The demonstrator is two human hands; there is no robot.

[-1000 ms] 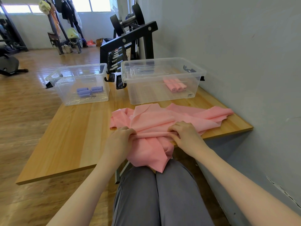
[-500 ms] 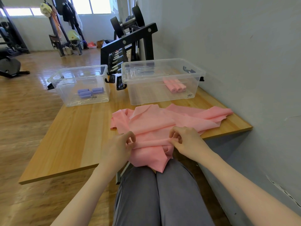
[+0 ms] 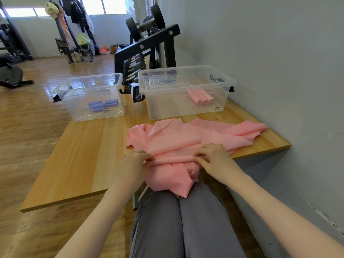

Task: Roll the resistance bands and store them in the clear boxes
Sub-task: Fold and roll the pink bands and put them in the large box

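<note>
My left hand (image 3: 136,162) and right hand (image 3: 214,158) each pinch one end of a narrow fold in the pink resistance band (image 3: 175,144), which lies crumpled at the table's (image 3: 78,164) near edge toward its right corner, one flap hanging over onto my lap. To roll well, I judge the fingers should keep both ends level and the first turn tight, flattening creases ahead so the roll stays even for the right clear box (image 3: 186,92), which already holds pink rolls (image 3: 202,98). Both this box and the left clear box (image 3: 91,96) with purple rolls (image 3: 100,105) carry small barcode stickers, their print too small to read.
</note>
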